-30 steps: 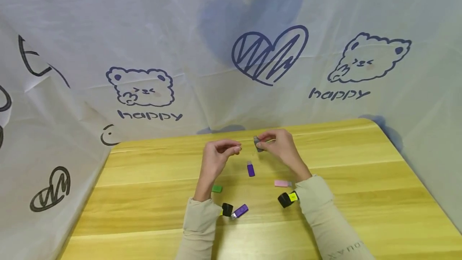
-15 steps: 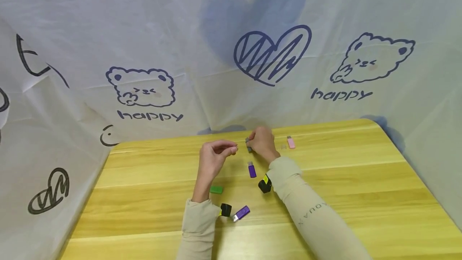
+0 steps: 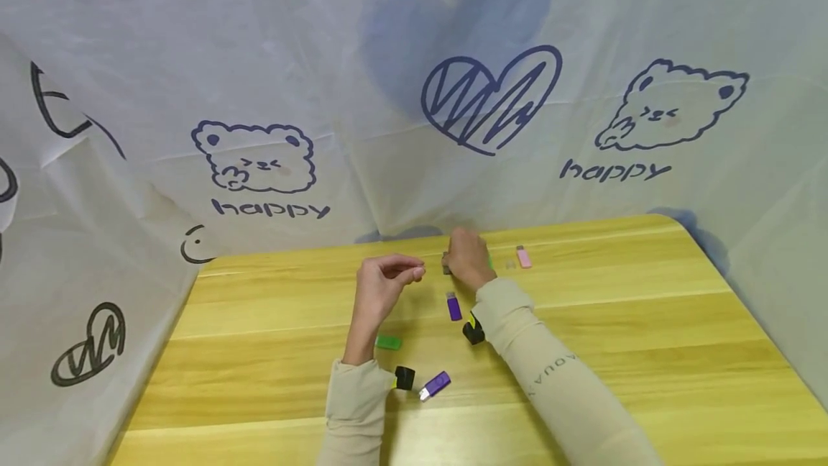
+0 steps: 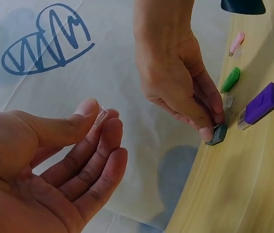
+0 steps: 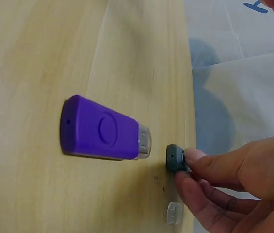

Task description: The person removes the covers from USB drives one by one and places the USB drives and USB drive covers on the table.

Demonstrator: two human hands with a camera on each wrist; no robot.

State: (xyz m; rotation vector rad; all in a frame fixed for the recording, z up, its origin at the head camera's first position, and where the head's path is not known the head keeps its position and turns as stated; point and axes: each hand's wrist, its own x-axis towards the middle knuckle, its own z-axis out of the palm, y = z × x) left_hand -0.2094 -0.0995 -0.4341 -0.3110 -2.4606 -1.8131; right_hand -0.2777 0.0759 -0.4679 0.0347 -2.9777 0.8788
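Note:
Between thumb and index finger my left hand [image 3: 387, 280] pinches a small clear plastic cap [image 4: 100, 117], held above the table. My right hand [image 3: 471, 259] grips a grey USB stick [image 5: 174, 158] at the table's far edge, and the stick appears to touch the wood. A purple USB stick [image 3: 454, 307] with a clear cap on its plug lies just nearer than the right hand. Beside the right fingers sits another loose clear cap [image 5: 174, 213]. Behind that hand lies a green USB stick [image 4: 231, 80], mostly hidden in the head view.
A pink USB stick [image 3: 523, 257] and a clear cap [image 3: 510, 264] lie right of the right hand. Nearer are another green stick [image 3: 389, 342] and a purple swivel USB stick [image 3: 435, 385]. A printed cloth [image 3: 362, 128] hangs behind the wooden table [image 3: 614, 351].
My right hand has moved left with the grey USB stick and lowered it to the table, uncovering the pink stick at the back. The left hand has shifted slightly left, still pinching.

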